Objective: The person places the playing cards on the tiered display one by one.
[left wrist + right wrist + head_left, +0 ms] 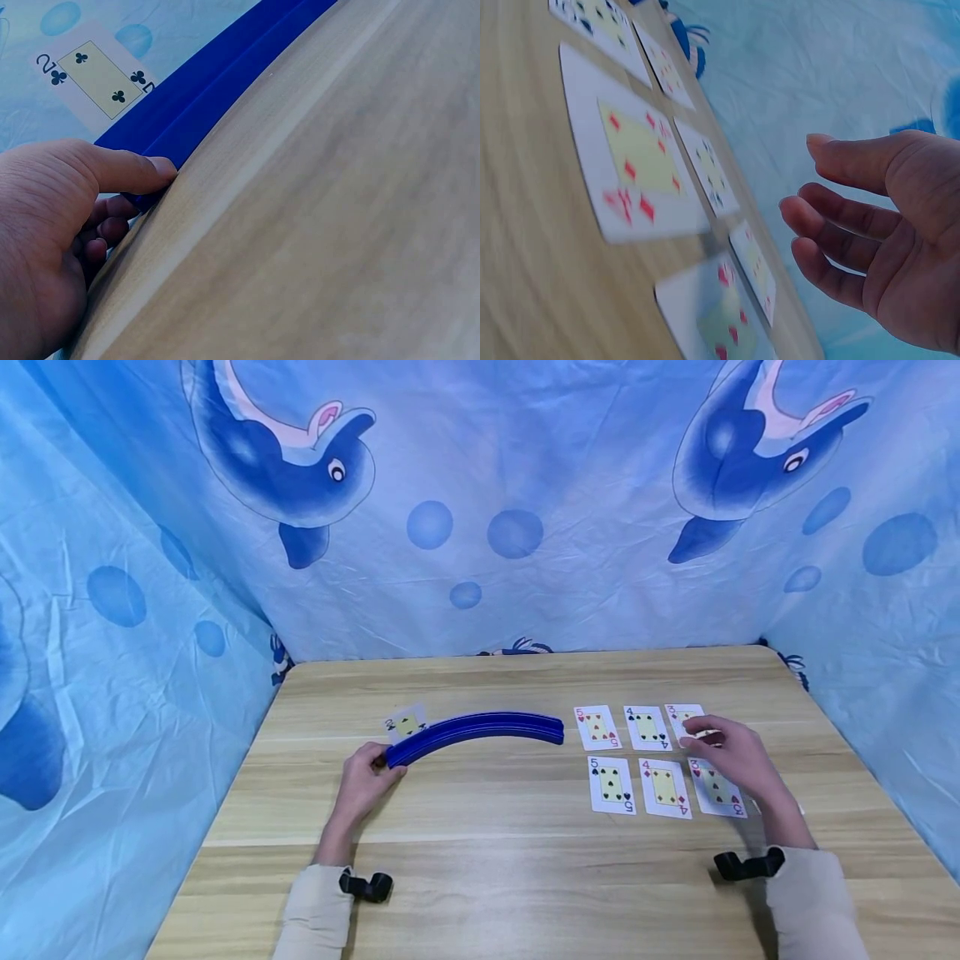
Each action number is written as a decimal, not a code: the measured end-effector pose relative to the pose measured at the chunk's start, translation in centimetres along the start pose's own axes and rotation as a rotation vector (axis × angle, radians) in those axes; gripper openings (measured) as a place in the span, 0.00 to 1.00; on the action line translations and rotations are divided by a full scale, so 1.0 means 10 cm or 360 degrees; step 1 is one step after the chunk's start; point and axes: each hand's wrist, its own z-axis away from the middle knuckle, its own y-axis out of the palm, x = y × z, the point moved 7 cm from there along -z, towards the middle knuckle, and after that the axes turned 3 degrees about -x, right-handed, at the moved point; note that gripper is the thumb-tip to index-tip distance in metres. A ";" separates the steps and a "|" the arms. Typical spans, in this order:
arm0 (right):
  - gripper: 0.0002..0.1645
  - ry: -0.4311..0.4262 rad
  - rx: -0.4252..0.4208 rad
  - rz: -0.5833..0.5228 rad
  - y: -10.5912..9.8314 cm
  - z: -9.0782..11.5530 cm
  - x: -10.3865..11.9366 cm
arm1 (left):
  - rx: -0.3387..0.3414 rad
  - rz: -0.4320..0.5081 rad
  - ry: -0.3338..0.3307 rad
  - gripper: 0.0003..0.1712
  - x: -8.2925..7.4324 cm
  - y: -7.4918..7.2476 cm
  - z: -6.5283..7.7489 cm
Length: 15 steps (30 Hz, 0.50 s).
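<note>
A long, curved blue playing-card holder (pixel 483 724) lies on the table left of centre. My left hand (pixel 365 785) pinches its left end, thumb along the near side. Behind the thumb, a two of clubs (pixel 94 79) stands up from the holder, its lower part hidden by the blue edge. My right hand (pixel 731 756) hovers over the right end of two rows of face-up cards, fingers loosely bent, nothing between them. Nearest to it are the three of diamonds (pixel 679 715), partly covered by the fingertips, and the three of hearts (pixel 712 787).
The back row also has a five of hearts (pixel 597 727) and a black four (pixel 647 728). In front lie a five of spades (pixel 611 785) and a four of diamonds (pixel 664 788). Blue dolphin-print cloth (pixel 465 443) hangs behind the wooden table (pixel 480 877) and along its sides.
</note>
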 end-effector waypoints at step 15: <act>0.25 0.0153 -0.0053 0.0043 -0.27 0.26 -0.62 | 0.0001 0.0016 -0.0008 0.18 0.02 0.00 -0.01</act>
